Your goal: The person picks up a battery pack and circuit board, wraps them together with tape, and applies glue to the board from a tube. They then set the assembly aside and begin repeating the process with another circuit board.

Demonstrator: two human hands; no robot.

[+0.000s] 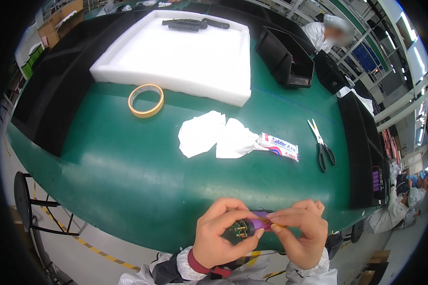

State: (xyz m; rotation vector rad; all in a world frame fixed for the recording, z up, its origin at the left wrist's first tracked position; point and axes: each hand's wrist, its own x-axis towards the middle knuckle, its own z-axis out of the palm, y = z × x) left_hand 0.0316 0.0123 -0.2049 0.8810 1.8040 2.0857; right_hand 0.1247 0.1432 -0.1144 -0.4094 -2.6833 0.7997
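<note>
A purple battery pack (pixel 258 223) with a green circuit board (pixel 241 229) at its left end is held just over the near table edge. My left hand (pixel 218 236) is closed around it, thumb below and fingers above. At the pack's right end my right hand (pixel 303 233) is closed in a pinch, with a thin amber strip (pixel 269 225) showing at its fingertips. My fingers hide much of the pack's right end. Beyond the hands lie a white tube (pixel 280 147) with red and blue print, crumpled white cloths (pixel 233 138) and black-handled scissors (pixel 321 146).
A roll of yellow tape (pixel 146 101) lies near a white foam tray (pixel 171 57) that bears black parts (pixel 195 23). Black bins (pixel 287 59) stand at the back right. Black racks (pixel 57 95) line the left side, and another rack (pixel 361 156) bounds the right.
</note>
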